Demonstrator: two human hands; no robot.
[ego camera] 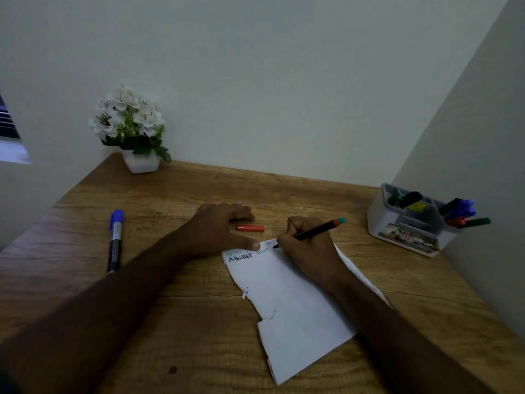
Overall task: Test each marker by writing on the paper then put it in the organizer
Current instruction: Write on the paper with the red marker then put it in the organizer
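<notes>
A torn white paper (295,305) lies on the wooden desk (199,322), with "ABCDEF" written several times along its top edge. My right hand (309,251) grips a black marker (315,229) with an orange and teal end, its tip touching the paper's top. An orange cap (250,228) lies just beyond the paper. My left hand (221,228) rests flat on the desk, thumb pressing the paper's top corner. A blue-capped marker (115,240) lies at the left. The white organizer (412,223) at the right holds several markers.
A white pot of white flowers (133,129) stands at the desk's back left corner. Walls close in behind and on the right, right beside the organizer. The desk's left edge runs just past the blue-capped marker.
</notes>
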